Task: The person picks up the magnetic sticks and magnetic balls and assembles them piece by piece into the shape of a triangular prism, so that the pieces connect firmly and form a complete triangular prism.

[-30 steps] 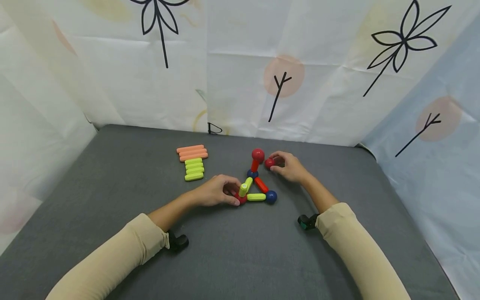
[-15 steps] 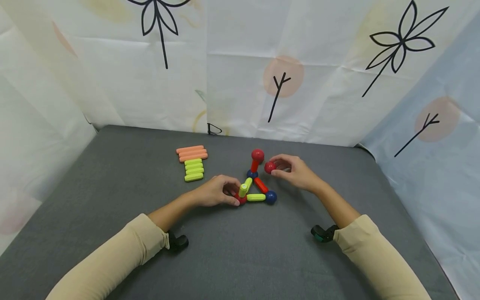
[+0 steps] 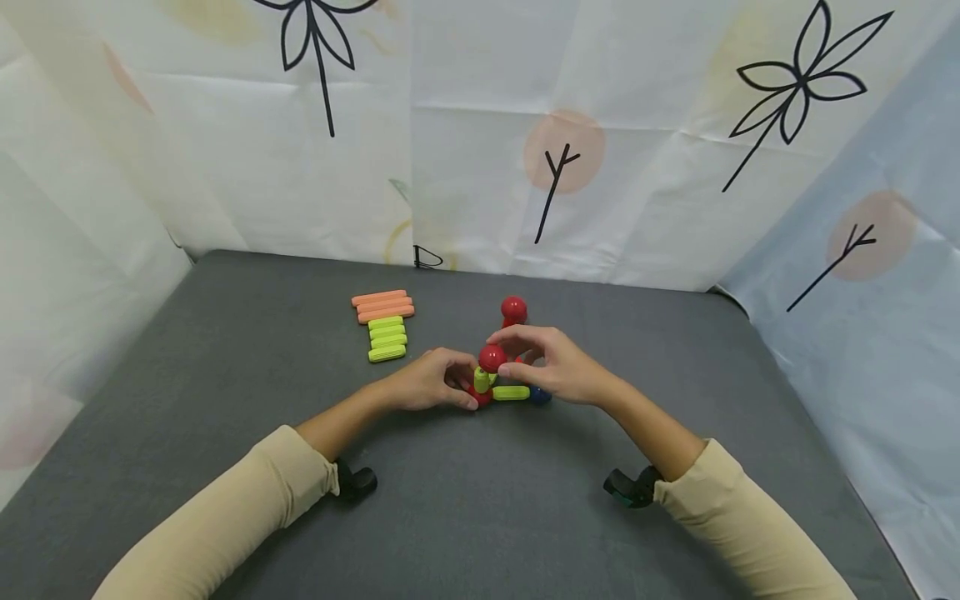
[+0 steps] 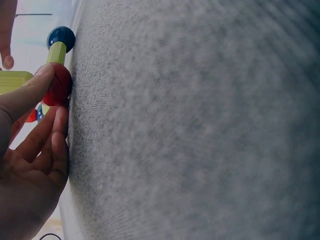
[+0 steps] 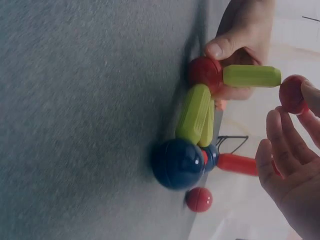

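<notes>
My left hand pinches a red ball at the corner of a magnetic stick-and-ball frame. From that ball a yellow-green stick stands upright. My right hand holds another red ball at the stick's top end; they appear to touch in the right wrist view. Further yellow-green sticks lead from the corner to blue balls. At the far corner, a red stick rises, topped by a red ball in the head view. My right hand partly hides the frame there.
Left of the frame, several orange sticks and yellow-green sticks lie in rows on the grey tabletop. A loose red ball rests beyond the frame in the right wrist view. White printed curtains border the table.
My right hand has carried its red ball leftward and toward me, from beside the far red stick to the top of the upright yellow-green stick. My left hand keeps its place.
</notes>
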{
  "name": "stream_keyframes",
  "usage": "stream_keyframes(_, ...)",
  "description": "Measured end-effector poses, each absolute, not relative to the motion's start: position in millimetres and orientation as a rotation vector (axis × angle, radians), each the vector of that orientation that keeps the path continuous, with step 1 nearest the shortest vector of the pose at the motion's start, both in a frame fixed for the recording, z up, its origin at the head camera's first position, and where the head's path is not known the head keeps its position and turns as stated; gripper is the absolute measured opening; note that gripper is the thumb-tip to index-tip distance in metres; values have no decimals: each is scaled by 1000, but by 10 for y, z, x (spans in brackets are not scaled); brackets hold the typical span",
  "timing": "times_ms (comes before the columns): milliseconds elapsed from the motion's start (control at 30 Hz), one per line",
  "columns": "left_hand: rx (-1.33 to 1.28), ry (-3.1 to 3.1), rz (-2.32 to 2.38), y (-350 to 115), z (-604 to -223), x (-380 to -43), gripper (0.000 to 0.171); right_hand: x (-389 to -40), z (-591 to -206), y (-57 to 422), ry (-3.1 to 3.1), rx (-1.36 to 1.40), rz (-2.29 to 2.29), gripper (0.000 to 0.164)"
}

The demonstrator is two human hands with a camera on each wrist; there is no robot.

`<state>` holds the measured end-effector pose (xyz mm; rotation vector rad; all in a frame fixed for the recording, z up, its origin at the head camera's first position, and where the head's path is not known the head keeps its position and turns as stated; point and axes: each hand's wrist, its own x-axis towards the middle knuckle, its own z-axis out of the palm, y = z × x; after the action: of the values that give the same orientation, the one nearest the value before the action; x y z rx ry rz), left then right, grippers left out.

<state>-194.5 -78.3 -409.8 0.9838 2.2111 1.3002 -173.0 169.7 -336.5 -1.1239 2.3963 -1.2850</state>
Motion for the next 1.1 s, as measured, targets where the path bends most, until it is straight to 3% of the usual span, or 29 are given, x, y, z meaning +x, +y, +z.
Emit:
stream_keyframes(267, 982, 2178, 1326, -785, -4108, -1952, 43, -1686, -3356, 1628, 2415, -1136, -1275, 37)
stream_keyframes(633, 983, 2180, 1345, -773, -4110, -1944, 43, -1671, -3378, 1648, 2423, -1139, -1274, 39)
stream_keyframes(1100, 965, 2171, 1356, -775, -4118, -1921, 44, -1640, -3808, 2196, 2575, -844, -1101, 38)
